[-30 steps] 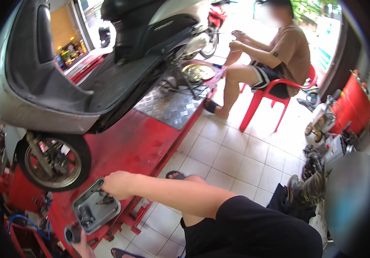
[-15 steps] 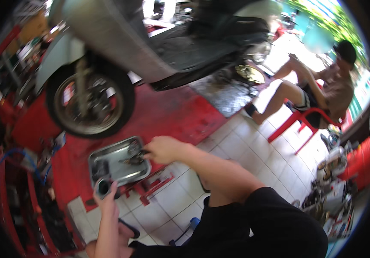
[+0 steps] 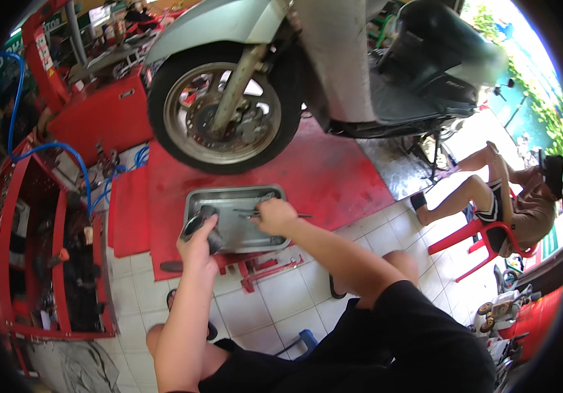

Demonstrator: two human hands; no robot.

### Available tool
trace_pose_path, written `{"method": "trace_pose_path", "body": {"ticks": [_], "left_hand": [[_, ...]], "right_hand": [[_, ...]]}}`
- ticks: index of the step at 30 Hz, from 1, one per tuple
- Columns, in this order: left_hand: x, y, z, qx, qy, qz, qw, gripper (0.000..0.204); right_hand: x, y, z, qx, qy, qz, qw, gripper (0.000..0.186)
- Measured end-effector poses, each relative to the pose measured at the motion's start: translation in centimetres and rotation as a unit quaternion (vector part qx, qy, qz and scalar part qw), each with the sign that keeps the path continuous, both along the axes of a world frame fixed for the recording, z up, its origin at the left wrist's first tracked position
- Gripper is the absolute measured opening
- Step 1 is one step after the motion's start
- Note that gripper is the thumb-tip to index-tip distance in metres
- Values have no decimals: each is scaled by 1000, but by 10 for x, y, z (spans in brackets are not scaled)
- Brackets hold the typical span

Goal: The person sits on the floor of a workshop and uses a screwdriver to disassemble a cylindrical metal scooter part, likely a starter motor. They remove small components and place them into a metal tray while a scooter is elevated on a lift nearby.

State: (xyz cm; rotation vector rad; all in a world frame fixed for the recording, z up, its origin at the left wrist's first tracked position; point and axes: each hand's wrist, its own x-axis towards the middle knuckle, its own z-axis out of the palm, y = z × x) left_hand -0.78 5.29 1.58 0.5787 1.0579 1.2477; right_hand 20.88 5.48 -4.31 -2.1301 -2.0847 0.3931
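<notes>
My left hand [image 3: 196,251] is closed around a dark, hollow cylindrical part [image 3: 211,237], held at the left side of a shallow metal tray [image 3: 234,233]. Over the tray's right half, my right hand [image 3: 276,216] grips a slim dark tool [image 3: 304,216]. Thin ends of that tool stick out on both sides of the fist; its exact kind is unclear. Small dark parts lie in the tray near its right wall, partly hidden by my right hand and forearm.
A scooter with its front wheel [image 3: 222,118] stands on a red platform [image 3: 334,170] beyond the tray. At left is a red metal frame [image 3: 62,262] with a blue hose [image 3: 78,154]. A person [image 3: 520,203] sits on a red chair [image 3: 455,237] at right.
My view has swung left. My right hand has come away from the tray's right edge and is now over its inside with the slim tool. The left still holds the cylinder, now tilted.
</notes>
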Motion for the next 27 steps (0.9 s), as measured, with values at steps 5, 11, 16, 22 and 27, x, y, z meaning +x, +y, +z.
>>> {"method": "trace_pose_path", "body": {"ticks": [5,11,16,22,27], "left_hand": [[-10,16,-6,-3,-44,-6,999,38],[-23,16,4,21,23,-26,999,33],[-12,8,5,59,76,-5,995,27],[9,-12,-9,134,175,-99,970,28],[20,-45,-28,182,253,-166,936,35]], "right_hand": [[-32,35,-10,-83,-75,-7,994,45],[-30,31,-8,-45,-116,82,989,22],[4,-7,13,102,7,59,993,24],[47,-64,74,261,153,19,953,28],[62,-91,109,303,215,25,928,25]]}}
